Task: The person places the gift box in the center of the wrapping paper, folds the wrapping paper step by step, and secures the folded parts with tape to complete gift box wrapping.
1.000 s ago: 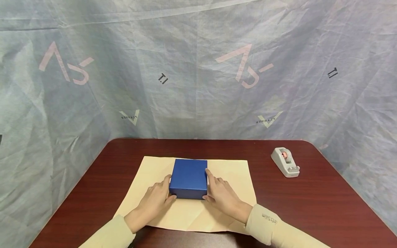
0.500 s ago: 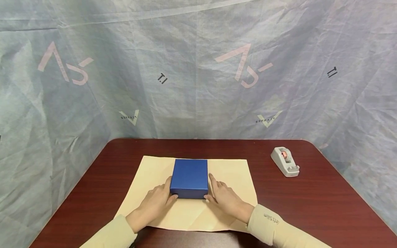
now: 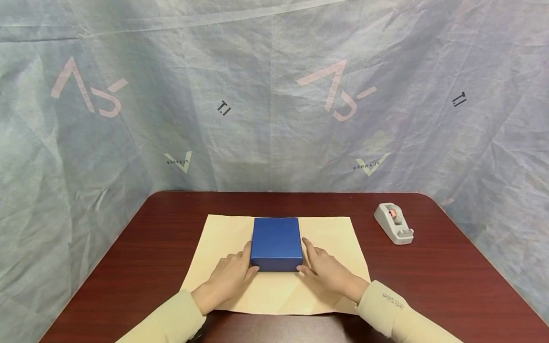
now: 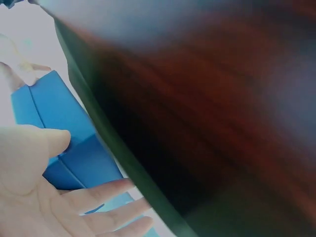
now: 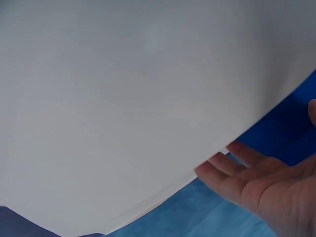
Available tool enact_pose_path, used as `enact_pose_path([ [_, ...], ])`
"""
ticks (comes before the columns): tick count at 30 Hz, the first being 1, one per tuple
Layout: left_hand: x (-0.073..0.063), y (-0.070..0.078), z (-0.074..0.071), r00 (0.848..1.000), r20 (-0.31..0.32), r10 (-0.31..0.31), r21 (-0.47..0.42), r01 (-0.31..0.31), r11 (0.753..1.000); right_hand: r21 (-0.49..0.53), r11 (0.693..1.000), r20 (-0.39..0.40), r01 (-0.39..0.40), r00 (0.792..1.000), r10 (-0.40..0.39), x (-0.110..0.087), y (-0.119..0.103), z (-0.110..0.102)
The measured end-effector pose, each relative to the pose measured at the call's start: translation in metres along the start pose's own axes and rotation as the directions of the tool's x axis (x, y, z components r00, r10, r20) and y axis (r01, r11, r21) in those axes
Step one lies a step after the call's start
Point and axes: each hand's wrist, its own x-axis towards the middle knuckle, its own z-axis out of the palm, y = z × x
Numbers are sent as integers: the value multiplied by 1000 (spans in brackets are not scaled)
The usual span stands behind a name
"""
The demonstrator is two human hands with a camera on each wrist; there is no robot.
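Observation:
A closed blue box (image 3: 276, 238) lies flat on a large sheet of cream paper (image 3: 274, 290), near its back edge. At the box's left side, my left hand (image 3: 231, 274) has its thumb on the front face near the corner and its index finger along the side. The left wrist view shows that hand's fingers straight and spread beside the box (image 4: 64, 111). My right hand (image 3: 328, 274) has its thumb tip at the front right corner, with the index finger slightly apart from the side. In the right wrist view, its straight fingers (image 5: 217, 177) reach to the paper's edge.
A white tape dispenser (image 3: 393, 224) stands at the right on the dark red-brown table (image 3: 171, 214). Behind the table hangs a grey printed cloth (image 3: 274, 119), which also spans both sides.
The box, the paper and both hands have shifted right together and slightly away from me. The right index finger has come off the box's side. The tape dispenser stays in place.

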Motion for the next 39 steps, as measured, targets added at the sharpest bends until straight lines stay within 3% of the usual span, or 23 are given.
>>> enact_pose_path([
  [12, 23, 22, 4, 999, 34, 23, 47, -25, 999, 71, 994, -9, 83, 997, -83, -3, 37, -15],
  [22, 37, 28, 8, 997, 57, 45, 72, -50, 996, 69, 992, 1, 108, 994, -109, 0, 54, -22],
  [32, 40, 27, 7, 997, 62, 47, 36, -49, 998, 24, 990, 0, 139, 990, -139, -1, 56, -22],
  [39, 36, 23, 9, 995, 21, 101, -20, -101, 995, 27, 993, 15, 119, 993, -120, -5, 57, -24],
])
